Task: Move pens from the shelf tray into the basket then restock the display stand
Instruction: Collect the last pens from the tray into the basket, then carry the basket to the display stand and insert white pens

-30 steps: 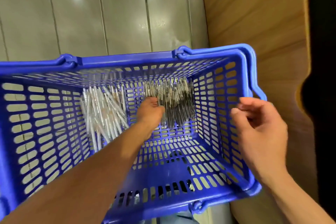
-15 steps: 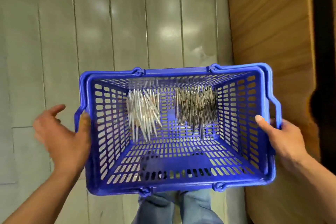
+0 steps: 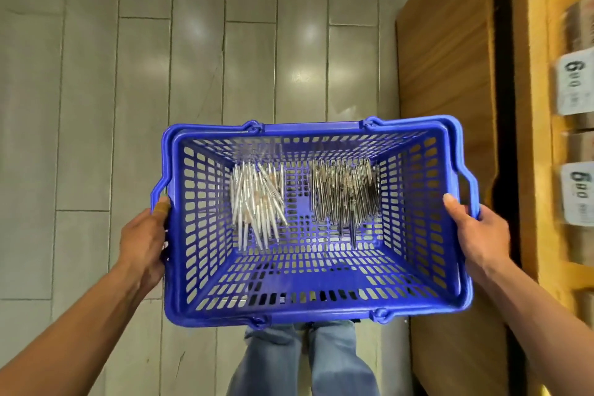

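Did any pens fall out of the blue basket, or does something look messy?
Nothing has spilled. The white pens and the dark pens lie in two separate heaps inside the basket. The white heap is a bit fanned out. Both hands, left and right, hold its sides.

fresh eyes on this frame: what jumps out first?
The blue basket fills the centre, held over the grey floor, with the left hand and right hand gripping its two short sides. Inside, toward the far end, lie two separate piles: white pens on the left, dark pens on the right. Blurred price tags sit at the right edge.
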`<state>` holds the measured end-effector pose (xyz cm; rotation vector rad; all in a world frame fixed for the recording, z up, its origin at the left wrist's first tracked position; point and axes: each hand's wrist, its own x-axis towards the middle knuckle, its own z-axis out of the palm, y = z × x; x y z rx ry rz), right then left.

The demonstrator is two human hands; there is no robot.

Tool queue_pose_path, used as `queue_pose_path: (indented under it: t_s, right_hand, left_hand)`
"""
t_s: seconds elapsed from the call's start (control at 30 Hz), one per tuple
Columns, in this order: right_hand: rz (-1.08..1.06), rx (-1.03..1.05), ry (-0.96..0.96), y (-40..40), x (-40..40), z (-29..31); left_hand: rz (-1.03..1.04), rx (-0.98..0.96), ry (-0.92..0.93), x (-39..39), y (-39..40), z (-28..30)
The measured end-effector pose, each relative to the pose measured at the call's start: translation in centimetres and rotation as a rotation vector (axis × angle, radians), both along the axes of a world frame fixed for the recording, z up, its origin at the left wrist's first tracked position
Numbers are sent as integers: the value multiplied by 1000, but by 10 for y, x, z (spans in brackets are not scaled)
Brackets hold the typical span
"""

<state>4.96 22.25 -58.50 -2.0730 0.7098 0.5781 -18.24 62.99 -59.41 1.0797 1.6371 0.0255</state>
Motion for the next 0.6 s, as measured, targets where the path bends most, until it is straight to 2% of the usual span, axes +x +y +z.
queue_pose_path:
  t_s: [0.2,0.6]
  right_hand:
    - [91,73,-50,22,10,104]
    - [307,92,-161,83,22,415]
  left_hand:
    - [10,20,-20,1,21,117]
    - [-16,109,-62,-39,47,427]
